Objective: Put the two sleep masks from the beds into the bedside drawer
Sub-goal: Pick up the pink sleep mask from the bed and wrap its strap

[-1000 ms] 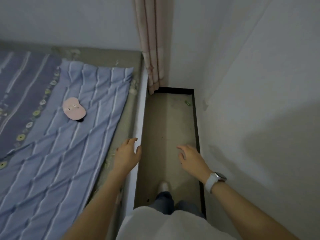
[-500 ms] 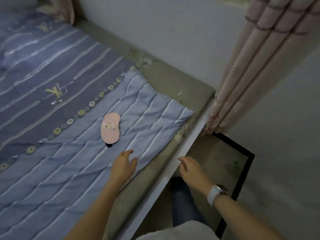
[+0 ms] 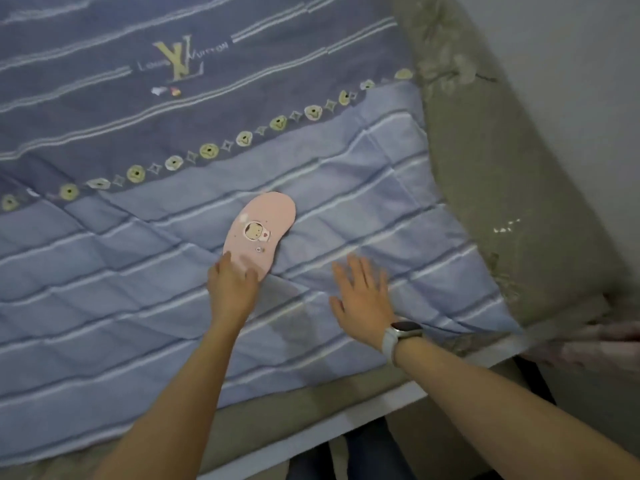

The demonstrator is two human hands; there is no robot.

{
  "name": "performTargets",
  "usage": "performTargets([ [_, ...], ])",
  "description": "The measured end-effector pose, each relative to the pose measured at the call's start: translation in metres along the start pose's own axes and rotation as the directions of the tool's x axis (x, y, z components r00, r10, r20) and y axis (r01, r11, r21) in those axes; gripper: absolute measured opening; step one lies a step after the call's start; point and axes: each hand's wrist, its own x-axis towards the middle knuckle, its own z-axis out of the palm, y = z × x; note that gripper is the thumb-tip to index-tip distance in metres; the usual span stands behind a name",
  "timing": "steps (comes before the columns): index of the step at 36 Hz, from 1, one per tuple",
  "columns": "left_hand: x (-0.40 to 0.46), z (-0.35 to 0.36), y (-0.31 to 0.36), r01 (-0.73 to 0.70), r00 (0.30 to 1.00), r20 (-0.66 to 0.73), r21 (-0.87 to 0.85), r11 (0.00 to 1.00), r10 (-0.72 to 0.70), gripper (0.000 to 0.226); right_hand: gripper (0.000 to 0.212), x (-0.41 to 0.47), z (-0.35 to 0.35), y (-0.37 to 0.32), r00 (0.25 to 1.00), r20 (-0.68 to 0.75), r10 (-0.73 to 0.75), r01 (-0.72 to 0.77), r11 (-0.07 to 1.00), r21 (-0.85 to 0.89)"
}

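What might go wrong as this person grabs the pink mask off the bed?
1. The left hand only covers the near end of the mask, with no closed grip visible, so it may slip or drag along the quilt.
2. A pinch could catch the quilt along with it.
3. The right hand is spread open and blurred beside it, so it may nudge the mask away.

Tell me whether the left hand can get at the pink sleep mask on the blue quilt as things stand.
Probably yes. The left hand already lies over the near end of the pink sleep mask, which lies flat and uncovered on the blue striped quilt, fingers not yet closed.
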Motion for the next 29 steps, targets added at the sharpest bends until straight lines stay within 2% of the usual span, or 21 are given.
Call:
performTargets([
  [3, 0.032, 0.010, -0.008, 0.053, 0.995, -0.095, 0.097, 0.994, -0.044, 0.052, 0.070, 0.030, 0.028, 0.003, 0.995, 0.089, -0.047, 0.054, 0.996, -0.075],
  [6, 0.053, 0.018, -0.014, 0.086, 0.992, -0.107, 0.122, 0.989, -0.073, 0.071, 0.081, 0.039, 0.051, 0.007, 0.997, 0.059, -0.045, 0.056, 0.982, -0.183],
  [9, 0.062, 0.022, -0.014, 0.046, 0.987, -0.157, 0.121, 0.992, -0.027, 0.061, 0.085, 0.041, 0.059, 0.011, 0.998, 0.019, -0.054, 0.056, 0.978, -0.200],
  [11, 0.061, 0.019, -0.013, -0.009, 0.982, -0.187, 0.008, 1.000, 0.011, 0.042, 0.084, 0.041, 0.055, 0.010, 0.998, 0.045, -0.048, 0.056, 0.978, -0.203],
  [13, 0.052, 0.013, -0.011, -0.090, 0.983, -0.176, -0.223, 0.971, 0.051, 0.028, 0.082, 0.041, 0.049, 0.007, 0.995, 0.094, -0.032, 0.050, 0.980, -0.192],
  [15, 0.035, 0.003, -0.010, -0.159, 0.981, -0.162, -0.352, 0.923, 0.107, 0.021, 0.077, 0.040, 0.038, 0.003, 0.990, 0.144, -0.012, 0.028, 0.993, -0.113],
  [17, 0.017, -0.007, -0.011, -0.219, 0.974, -0.139, -0.405, 0.888, 0.177, 0.019, 0.065, 0.038, 0.020, -0.004, 0.987, 0.156, 0.026, -0.046, 0.991, 0.126],
  [19, -0.002, -0.018, -0.015, -0.256, 0.967, -0.096, -0.408, 0.876, 0.238, 0.019, 0.052, 0.031, -0.002, -0.017, 0.992, 0.077, 0.104, -0.128, 0.866, 0.484],
  [20, -0.011, -0.023, -0.017, -0.280, 0.959, -0.077, -0.391, 0.877, 0.272, 0.020, 0.048, 0.025, -0.012, -0.023, 0.991, 0.006, 0.137, -0.114, 0.795, 0.596],
  [22, -0.028, -0.034, -0.021, -0.344, 0.935, -0.037, -0.337, 0.876, 0.353, 0.019, 0.048, 0.008, -0.030, -0.039, 0.987, -0.122, 0.105, -0.005, 0.776, 0.631],
  [25, -0.055, -0.051, -0.017, -0.440, 0.884, 0.026, -0.287, 0.851, 0.466, 0.017, 0.062, -0.018, -0.048, -0.065, 0.986, -0.137, -0.094, 0.160, 0.753, 0.638],
  [27, -0.070, -0.063, -0.012, -0.486, 0.857, 0.041, -0.266, 0.832, 0.514, 0.017, 0.071, -0.033, -0.055, -0.079, 0.970, -0.127, -0.206, 0.242, 0.806, 0.541],
  [29, -0.083, -0.073, -0.009, -0.541, 0.830, 0.023, -0.204, 0.816, 0.557, 0.016, 0.070, -0.046, -0.057, -0.090, 0.958, -0.140, -0.250, 0.286, 0.858, 0.426],
])
